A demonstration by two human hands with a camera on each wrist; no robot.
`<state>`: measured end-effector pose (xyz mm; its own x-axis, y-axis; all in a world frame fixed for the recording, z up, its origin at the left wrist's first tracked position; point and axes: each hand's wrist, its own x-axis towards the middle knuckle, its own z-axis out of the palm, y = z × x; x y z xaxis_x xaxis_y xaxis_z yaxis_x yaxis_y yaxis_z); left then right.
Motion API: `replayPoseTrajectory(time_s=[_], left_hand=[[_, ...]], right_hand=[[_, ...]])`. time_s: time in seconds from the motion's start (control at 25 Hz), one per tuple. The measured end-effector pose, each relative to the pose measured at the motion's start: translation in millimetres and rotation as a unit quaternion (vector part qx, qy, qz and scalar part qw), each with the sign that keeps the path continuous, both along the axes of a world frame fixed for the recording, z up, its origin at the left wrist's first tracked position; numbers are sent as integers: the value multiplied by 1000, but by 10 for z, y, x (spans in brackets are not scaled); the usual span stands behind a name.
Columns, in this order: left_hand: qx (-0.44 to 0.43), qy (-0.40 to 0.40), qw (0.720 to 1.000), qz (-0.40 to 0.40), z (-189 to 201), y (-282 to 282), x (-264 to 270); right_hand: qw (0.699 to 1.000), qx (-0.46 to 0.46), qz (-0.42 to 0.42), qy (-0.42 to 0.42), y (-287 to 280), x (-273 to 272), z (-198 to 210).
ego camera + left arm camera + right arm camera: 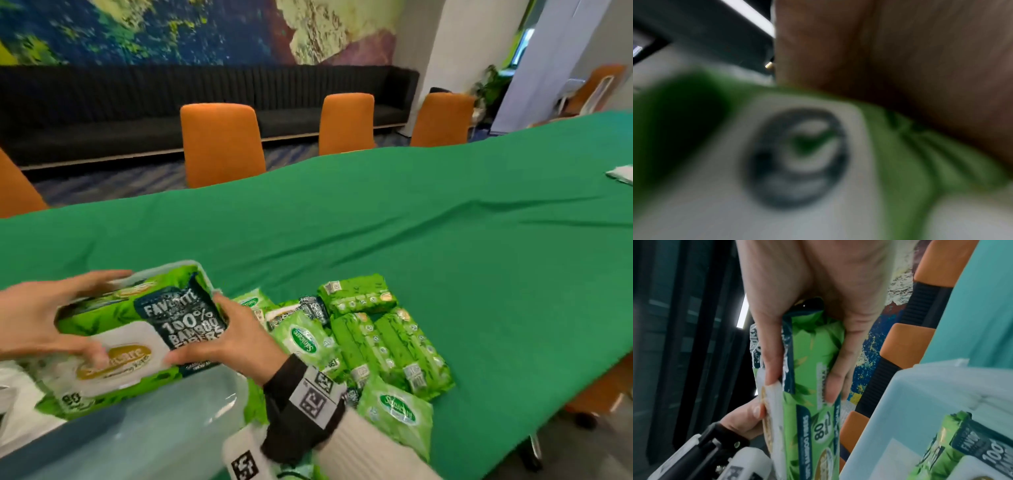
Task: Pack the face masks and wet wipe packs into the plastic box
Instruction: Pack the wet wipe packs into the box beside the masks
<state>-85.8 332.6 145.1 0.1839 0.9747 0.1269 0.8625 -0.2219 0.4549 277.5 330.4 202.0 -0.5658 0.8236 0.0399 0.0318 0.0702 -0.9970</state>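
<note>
Both hands hold one large wet wipe pack above the clear plastic box; the left hand pinches its left end, the right hand clasps its right end, thumb on top; judging by the pack already inside, lower it level beside that one, releasing only once seated.

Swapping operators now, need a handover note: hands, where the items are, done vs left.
Left hand and right hand both grip one large wet wipe pack, held above the plastic box at the near table edge.
Done: at least one large pack already lies in the box, seen in the right wrist view.
Left: lower the held pack in, then the pile of small wipe packs on the green tablecloth. Face masks cannot be identified.
</note>
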Motion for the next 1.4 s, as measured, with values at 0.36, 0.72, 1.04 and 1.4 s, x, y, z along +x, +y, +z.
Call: replayPoseTrajectory(time_s=[0.36,0.72,1.04,1.4], left_hand=[[-208,71,972,80,1011,-89,1166],[-298,75,940,148,43,174,1156],[-256,146,936,191,-677,342,1212],[-134,199,956,167,-1118,262,1219]], right_hand=[[962,41,-220,-153,824,1641,-552],[786,-276,-235,-500,1380,3250,-2042],[797,-302,-194,-486,1620,3512,-2401],[816,-187,-268,-477,1513,3084,-1699]])
